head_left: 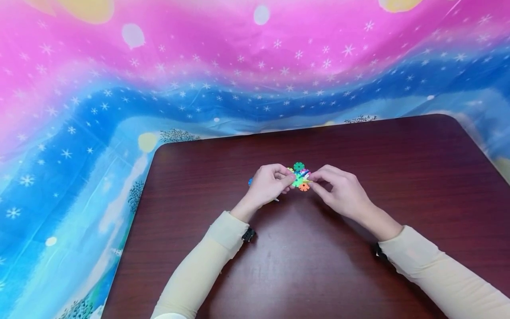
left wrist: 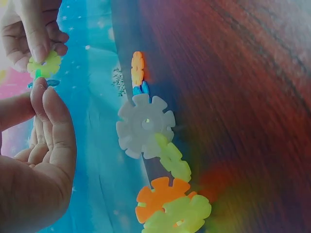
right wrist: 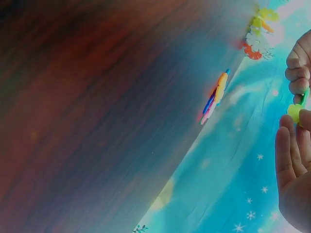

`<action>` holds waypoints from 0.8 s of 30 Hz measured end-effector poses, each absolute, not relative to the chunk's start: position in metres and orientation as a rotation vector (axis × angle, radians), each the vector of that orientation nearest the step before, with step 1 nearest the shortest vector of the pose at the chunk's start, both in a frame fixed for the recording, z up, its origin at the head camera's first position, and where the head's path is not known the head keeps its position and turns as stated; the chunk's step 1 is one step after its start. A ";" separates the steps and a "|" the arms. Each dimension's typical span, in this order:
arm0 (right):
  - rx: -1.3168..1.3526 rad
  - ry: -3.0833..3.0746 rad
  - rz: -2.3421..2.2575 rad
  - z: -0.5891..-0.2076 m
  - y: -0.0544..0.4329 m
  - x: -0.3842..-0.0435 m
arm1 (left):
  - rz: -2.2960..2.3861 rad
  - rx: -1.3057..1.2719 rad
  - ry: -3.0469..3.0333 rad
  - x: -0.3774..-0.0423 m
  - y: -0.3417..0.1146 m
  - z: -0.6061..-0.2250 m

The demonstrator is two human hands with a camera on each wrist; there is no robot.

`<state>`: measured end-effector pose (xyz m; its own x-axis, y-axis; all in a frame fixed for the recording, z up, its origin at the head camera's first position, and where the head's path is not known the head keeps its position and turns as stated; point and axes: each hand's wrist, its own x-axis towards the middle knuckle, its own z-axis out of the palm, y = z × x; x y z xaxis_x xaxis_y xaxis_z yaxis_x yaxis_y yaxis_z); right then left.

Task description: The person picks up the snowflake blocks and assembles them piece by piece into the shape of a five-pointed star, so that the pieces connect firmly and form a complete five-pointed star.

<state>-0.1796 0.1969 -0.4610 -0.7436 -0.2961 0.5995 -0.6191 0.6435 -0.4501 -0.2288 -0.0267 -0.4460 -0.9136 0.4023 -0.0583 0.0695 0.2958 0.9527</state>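
We're pinching the green disc (head_left: 297, 180) with our left hand (head_left: 271, 182) and the yellow disc (left wrist: 49, 67) with our right hand (head_left: 343, 189), meeting above the table (head_left: 398, 177), probably edge-held so the slots stay uncovered.

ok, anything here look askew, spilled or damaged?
Nothing stands out. The left hand pinches a bright green notched plastic disc, the right hand a yellow notched plastic disc. The white notched plastic disc shows no visible break; other discs are partly hidden, so can't vouch for those.
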 end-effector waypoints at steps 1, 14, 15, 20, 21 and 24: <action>0.718 -2.380 0.893 -0.461 0.197 -0.180 | 1.651 0.430 2.286 -0.228 -0.026 -0.446; 0.765 -2.340 0.782 -0.458 0.195 -0.179 | 1.646 0.364 2.376 -0.219 -0.019 -0.442; 0.768 -2.331 0.777 -0.458 0.194 -0.179 | 1.651 0.362 2.380 -0.219 -0.019 -0.442; 0.802 -2.310 0.723 -0.457 0.192 -0.180 | 1.628 0.359 2.410 -0.218 -0.016 -0.440; 0.808 -2.308 0.717 -0.458 0.192 -0.180 | 1.618 0.362 2.418 -0.218 -0.016 -0.441; 0.822 -2.312 0.730 -0.458 0.190 -0.181 | 1.591 0.390 2.438 -0.219 -0.020 -0.441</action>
